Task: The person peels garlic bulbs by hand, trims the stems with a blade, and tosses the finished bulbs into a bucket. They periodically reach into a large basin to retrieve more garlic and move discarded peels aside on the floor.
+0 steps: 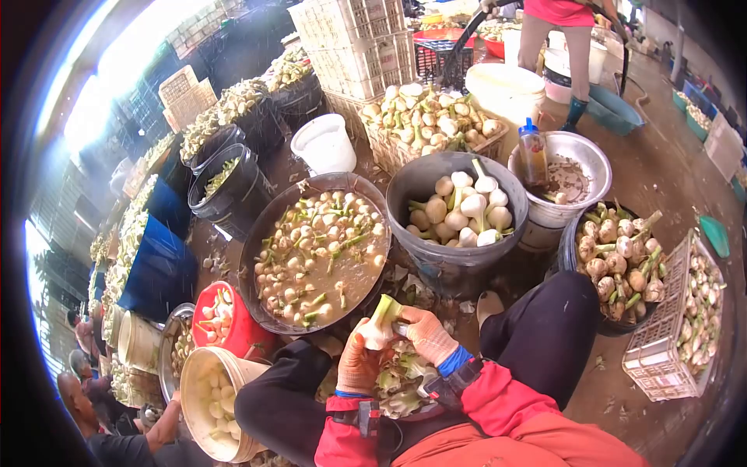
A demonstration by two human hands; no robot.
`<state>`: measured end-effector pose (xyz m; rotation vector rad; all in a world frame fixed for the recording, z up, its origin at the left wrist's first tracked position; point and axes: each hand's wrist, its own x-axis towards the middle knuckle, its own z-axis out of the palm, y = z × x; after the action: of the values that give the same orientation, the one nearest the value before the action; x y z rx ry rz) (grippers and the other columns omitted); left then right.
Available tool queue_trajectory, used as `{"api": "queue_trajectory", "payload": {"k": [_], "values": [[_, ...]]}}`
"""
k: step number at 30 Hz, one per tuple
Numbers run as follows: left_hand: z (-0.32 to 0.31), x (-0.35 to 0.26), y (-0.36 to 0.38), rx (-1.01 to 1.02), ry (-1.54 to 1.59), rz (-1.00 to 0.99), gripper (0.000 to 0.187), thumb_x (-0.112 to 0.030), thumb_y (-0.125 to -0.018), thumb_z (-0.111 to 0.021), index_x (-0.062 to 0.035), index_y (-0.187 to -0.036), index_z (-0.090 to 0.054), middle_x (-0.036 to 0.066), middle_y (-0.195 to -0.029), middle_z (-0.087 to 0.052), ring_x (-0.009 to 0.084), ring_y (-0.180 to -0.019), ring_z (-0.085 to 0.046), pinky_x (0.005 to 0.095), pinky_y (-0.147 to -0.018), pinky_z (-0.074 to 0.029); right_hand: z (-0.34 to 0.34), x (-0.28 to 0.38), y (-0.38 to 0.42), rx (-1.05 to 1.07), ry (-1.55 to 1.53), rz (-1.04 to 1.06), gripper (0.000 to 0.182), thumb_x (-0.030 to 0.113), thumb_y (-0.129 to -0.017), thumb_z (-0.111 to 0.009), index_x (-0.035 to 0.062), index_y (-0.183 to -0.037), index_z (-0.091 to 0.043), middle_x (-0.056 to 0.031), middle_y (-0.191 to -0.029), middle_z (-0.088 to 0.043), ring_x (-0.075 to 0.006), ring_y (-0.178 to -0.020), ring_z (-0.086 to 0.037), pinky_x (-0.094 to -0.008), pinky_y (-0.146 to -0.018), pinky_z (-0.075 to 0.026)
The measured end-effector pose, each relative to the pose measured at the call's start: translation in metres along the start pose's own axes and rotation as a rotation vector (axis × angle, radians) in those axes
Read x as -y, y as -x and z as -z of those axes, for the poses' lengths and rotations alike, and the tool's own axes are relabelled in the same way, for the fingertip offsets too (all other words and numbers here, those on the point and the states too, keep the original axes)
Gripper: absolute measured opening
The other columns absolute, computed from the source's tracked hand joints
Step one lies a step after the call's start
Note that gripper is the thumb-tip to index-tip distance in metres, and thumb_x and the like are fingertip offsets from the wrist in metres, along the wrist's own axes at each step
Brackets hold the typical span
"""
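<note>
A pale garlic bulb (376,333) with a thick green stem sits upright in my left hand (359,367), whose gloved fingers are wrapped round it. My right hand (430,339), also gloved, is closed against the bulb's right side. A small greyish edge shows at its fingertips, but what it grips is mostly hidden. Below both hands, leafy peelings (406,381) are heaped between my legs. Just ahead stands a wide dark basin (247,268) of murky water with floating bulbs. To its right is a grey bucket (405,253) of cleaner, whiter bulbs.
A red bucket (261,342) and a cream bucket (250,373) with bulbs stand left. On the right are a black tub (572,257) of unpeeled bulbs and a plastic crate (657,331). A metal basin (599,167) holds a bottle (533,156). A person (556,47) stands behind; others sit at left.
</note>
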<state>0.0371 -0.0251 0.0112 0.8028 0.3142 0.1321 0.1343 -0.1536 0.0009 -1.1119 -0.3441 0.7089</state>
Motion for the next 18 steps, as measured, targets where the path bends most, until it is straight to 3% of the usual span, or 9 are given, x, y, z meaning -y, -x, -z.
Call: {"api": "queue_trajectory", "payload": {"k": [6, 9, 10, 12, 13, 15, 16, 17, 18], "values": [[0.007, 0.012, -0.004, -0.137, -0.218, -0.006, 0.080, -0.035, -0.076, -0.073, -0.0005, -0.136, -0.033, 0.011, -0.106, -0.058, 0.0152, -0.081, -0.059, 0.0285, -0.066, -0.052, -0.003, -0.001, 0.001, -0.150, -0.032, -0.146, 0.029, 0.015, -0.085, -0.063, 0.0020, -0.111, -0.061, -0.0018, -0.095, -0.063, -0.0092, -0.084, -0.057, -0.0242, -0.075, -0.046], [0.010, 0.027, -0.011, -0.170, -1.062, -0.528, 0.088, -0.022, -0.067, -0.082, 0.0011, -0.136, -0.033, 0.007, -0.097, -0.057, 0.0114, -0.080, -0.055, 0.0227, -0.072, -0.046, 0.001, -0.012, -0.003, -0.194, -0.106, -0.193, 0.027, 0.013, -0.085, -0.064, 0.0018, -0.109, -0.062, -0.0020, -0.095, -0.063, -0.0097, -0.082, -0.058, -0.0242, -0.074, -0.046], [0.006, 0.028, -0.010, -0.169, -1.061, -0.529, 0.088, -0.022, -0.067, -0.082, 0.0011, -0.136, -0.033, 0.007, -0.097, -0.057, 0.0114, -0.080, -0.055, 0.0227, -0.072, -0.046, 0.000, -0.013, -0.004, -0.208, -0.152, -0.181, 0.026, 0.011, -0.084, -0.063, 0.0012, -0.108, -0.062, -0.0024, -0.094, -0.064, -0.0103, -0.082, -0.059, -0.0245, -0.075, -0.047], [-0.006, 0.027, -0.008, -0.202, -0.569, -0.394, 0.075, -0.040, -0.075, -0.073, -0.0017, -0.131, -0.041, 0.008, -0.091, -0.058, 0.0153, -0.074, -0.057, 0.0258, -0.066, -0.049, -0.002, -0.011, -0.004, -0.216, -0.183, -0.112, 0.026, 0.008, -0.084, -0.062, 0.0008, -0.109, -0.062, -0.0027, -0.095, -0.064, -0.0103, -0.082, -0.059, -0.0244, -0.075, -0.048], [-0.006, 0.023, -0.008, -0.202, -0.568, -0.395, 0.075, -0.040, -0.075, -0.073, -0.0017, -0.131, -0.041, 0.008, -0.091, -0.058, 0.0153, -0.074, -0.057, 0.0258, -0.066, -0.049, -0.004, -0.009, -0.004, -0.223, -0.217, -0.046, 0.026, 0.006, -0.084, -0.060, 0.0005, -0.109, -0.062, -0.0030, -0.096, -0.064, -0.0103, -0.082, -0.059, -0.0244, -0.075, -0.049], [0.001, 0.012, -0.007, -0.020, 0.285, 0.158, 0.071, -0.061, -0.080, -0.054, -0.0049, -0.123, -0.049, 0.008, -0.086, -0.061, 0.0197, -0.069, -0.060, 0.0295, -0.058, -0.050, -0.011, -0.005, -0.001, -0.226, -0.272, -0.084, 0.026, 0.003, -0.084, -0.058, 0.0003, -0.110, -0.061, -0.0036, -0.097, -0.064, -0.0103, -0.082, -0.060, -0.0241, -0.074, -0.049], [0.004, 0.010, -0.012, 0.108, 0.434, 0.244, 0.075, -0.071, -0.082, -0.037, -0.0069, -0.116, -0.052, 0.008, -0.084, -0.062, 0.0224, -0.064, -0.061, 0.0325, -0.051, -0.049, -0.013, -0.003, 0.001, -0.231, -0.327, -0.122, 0.027, 0.001, -0.084, -0.056, 0.0001, -0.110, -0.061, -0.0041, -0.097, -0.064, -0.0104, -0.082, -0.060, -0.0237, -0.074, -0.050], [0.004, 0.012, -0.017, 0.104, 0.437, 0.242, 0.075, -0.071, -0.082, -0.037, -0.0069, -0.116, -0.052, 0.008, -0.084, -0.062, 0.0224, -0.064, -0.061, 0.0325, -0.051, -0.049, -0.014, -0.001, 0.001, -0.229, -0.326, -0.127, 0.027, 0.001, -0.084, -0.056, 0.0001, -0.110, -0.061, -0.0041, -0.097, -0.064, -0.0104, -0.082, -0.060, -0.0237, -0.074, -0.050], [0.002, 0.015, -0.020, -0.123, 0.260, 0.191, 0.072, -0.069, -0.082, -0.039, -0.0067, -0.115, -0.053, 0.007, -0.083, -0.062, 0.0219, -0.062, -0.060, 0.0325, -0.052, -0.050, -0.015, 0.003, 0.001, -0.210, -0.424, -0.079, 0.027, 0.001, -0.084, -0.056, 0.0003, -0.110, -0.061, -0.0043, -0.097, -0.064, -0.0103, -0.082, -0.060, -0.0235, -0.072, -0.050]]}}
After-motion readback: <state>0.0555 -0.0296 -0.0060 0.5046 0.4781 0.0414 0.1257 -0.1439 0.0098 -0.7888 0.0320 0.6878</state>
